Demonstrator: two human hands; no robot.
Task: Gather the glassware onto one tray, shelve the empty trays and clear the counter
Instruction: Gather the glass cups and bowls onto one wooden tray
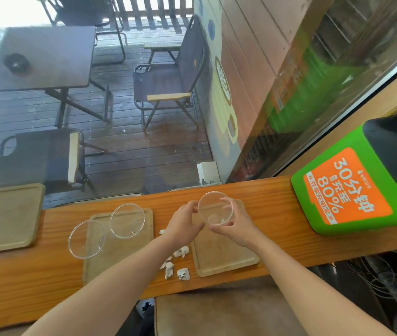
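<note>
— Where's the glass?
— Both hands hold one glass (215,208) above the right tray (224,258): left hand (185,225) and right hand (237,224), each grip closed on its sides.
— The others?
— Two glasses (127,220) stand on the middle tray (95,267); an empty tray (6,214) lies far left on the worktop (272,207).

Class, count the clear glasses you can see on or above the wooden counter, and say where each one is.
3. One glass is held by both hands, left hand and right hand, above the right tray. Two stand on the middle tray: one at the back, one at its left edge.
</note>
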